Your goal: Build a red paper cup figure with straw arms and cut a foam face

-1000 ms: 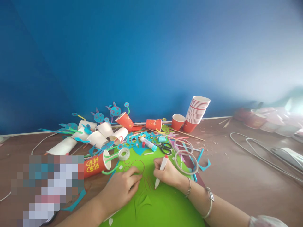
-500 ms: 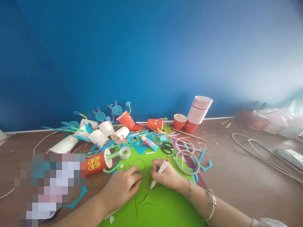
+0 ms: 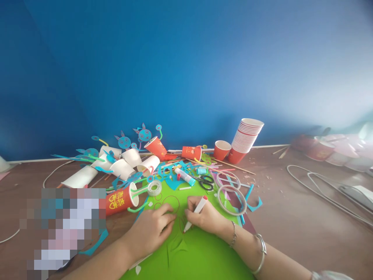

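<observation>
A white marker with a red end (image 3: pixel 200 205) is gripped in my right hand (image 3: pixel 206 218), tilted so its tip meets the green paper (image 3: pixel 210 256). Thin red curves lie on the paper by the tip, and a larger red circle outline and smaller ones show above my left hand (image 3: pixel 154 229). That hand rests on the sheet, fingers extended and apart, holding nothing that I can see. Near the bottom, a few slits cut the green paper. Close by on the sheet are a tape roll (image 3: pixel 154 188), a glue stick (image 3: pixel 185 177) and black-handled scissors (image 3: pixel 206 182).
Two larger tape rings (image 3: pixel 232 210) lie right of the sheet. Behind are straws, blue paper scraps, tipped white cups (image 3: pixel 80 177), orange cups (image 3: pixel 191 152) and a tall cup stack (image 3: pixel 247 134) against the blue wall. A cable (image 3: pixel 314 190) loops at right. A pixelated patch covers the left.
The marker tip has shifted very slightly on the paper beside the red curves. My left hand stays where it was, and the whole view has moved a touch.
</observation>
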Motion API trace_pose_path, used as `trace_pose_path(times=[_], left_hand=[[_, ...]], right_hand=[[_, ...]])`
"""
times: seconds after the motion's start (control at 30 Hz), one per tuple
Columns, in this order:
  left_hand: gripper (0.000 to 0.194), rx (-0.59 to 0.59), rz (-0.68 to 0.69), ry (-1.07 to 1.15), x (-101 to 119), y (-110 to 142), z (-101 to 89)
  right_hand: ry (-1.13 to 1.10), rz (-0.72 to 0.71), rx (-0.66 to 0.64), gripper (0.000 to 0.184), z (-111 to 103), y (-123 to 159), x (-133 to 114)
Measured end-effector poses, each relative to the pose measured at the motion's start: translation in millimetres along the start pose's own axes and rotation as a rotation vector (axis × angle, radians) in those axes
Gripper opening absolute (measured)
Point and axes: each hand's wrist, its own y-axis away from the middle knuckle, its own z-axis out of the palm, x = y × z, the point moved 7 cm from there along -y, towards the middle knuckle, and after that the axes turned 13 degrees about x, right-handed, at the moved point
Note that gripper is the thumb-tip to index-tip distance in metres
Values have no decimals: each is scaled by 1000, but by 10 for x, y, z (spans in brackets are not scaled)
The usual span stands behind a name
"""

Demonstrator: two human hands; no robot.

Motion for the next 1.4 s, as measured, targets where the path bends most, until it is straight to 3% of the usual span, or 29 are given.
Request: trace_pose_path(times=[0.57, 1.27, 1.4], left_hand=[[29, -8, -10, 7, 5, -11, -10], [29, -12, -2, 4, 14, -8, -12], [29, -6, 2, -14, -3, 0, 2]], right_hand=[[15, -11, 119, 21, -72, -36, 25], [-76, 26, 24, 21, -11, 3, 10], [-127, 58, 40, 19, -83, -18, 10]])
